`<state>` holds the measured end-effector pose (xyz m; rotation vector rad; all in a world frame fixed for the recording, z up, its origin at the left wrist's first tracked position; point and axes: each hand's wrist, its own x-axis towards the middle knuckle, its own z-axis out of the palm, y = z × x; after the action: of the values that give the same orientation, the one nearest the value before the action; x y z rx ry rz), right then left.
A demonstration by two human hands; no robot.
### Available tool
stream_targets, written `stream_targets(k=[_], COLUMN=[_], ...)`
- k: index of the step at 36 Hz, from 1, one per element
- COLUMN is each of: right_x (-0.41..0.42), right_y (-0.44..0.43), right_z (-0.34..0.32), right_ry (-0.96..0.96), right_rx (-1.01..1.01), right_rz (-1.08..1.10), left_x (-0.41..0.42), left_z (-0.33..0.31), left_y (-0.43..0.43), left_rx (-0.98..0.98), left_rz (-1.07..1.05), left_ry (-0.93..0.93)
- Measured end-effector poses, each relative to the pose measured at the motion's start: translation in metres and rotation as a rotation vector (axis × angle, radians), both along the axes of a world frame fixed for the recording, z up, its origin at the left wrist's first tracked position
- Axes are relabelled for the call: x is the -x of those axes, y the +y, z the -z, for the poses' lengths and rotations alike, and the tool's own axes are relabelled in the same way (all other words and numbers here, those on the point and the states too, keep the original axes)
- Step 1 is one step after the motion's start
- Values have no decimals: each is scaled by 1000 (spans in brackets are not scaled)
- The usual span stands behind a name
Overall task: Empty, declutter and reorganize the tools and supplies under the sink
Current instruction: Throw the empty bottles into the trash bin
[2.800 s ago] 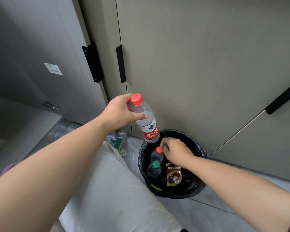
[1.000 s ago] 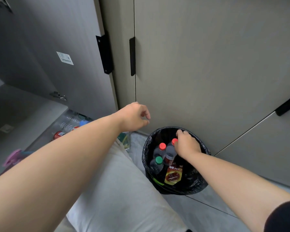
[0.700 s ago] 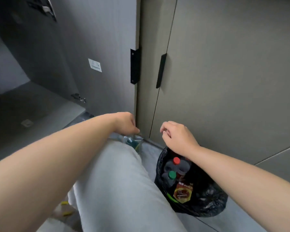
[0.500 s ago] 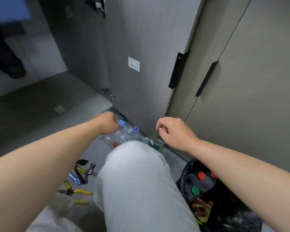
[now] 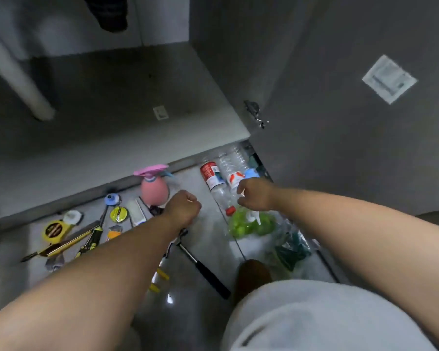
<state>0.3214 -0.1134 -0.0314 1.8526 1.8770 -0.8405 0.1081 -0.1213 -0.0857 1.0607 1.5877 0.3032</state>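
Both my hands hover over supplies spread on the floor in front of the open sink cabinet. My left hand is curled in a fist, empty, just right of a pink spray bottle. My right hand, fingers curled, holds nothing I can see; it is above several clear plastic bottles lying on their sides, one with a blue cap. A green spray bottle lies just below that hand.
Hand tools lie at the left: a yellow tape measure, a yellow tape roll, screwdrivers and a hammer. A plastic bag lies at right by the open door. A white pipe stands inside the cabinet.
The view swung left and down, from the black bin to the floor before the cabinet. Both hands left the bin and now hang over the floor items, holding nothing.
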Motion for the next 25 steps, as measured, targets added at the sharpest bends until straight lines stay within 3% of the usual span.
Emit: stream_targets(k=[6, 10, 15, 18, 22, 25], right_x=[29, 49, 62, 68, 81, 85], right_y=[49, 68, 69, 62, 54, 51], right_z=[54, 98, 148, 159, 155, 138], right_ry=[-176, -122, 11, 93, 193, 421], right_rx=[130, 65, -21, -78, 87, 257], right_rz=[-103, 97, 485, 607, 636, 769], left_x=[9, 12, 11, 8, 6, 6], left_z=[49, 72, 91, 100, 100, 96], left_y=[26, 28, 22, 22, 21, 20], left_rx=[52, 108, 179, 237, 254, 289], left_rz=[-97, -179, -263, -278, -289, -350], left_ry=[-64, -155, -238, -262, -256, -302])
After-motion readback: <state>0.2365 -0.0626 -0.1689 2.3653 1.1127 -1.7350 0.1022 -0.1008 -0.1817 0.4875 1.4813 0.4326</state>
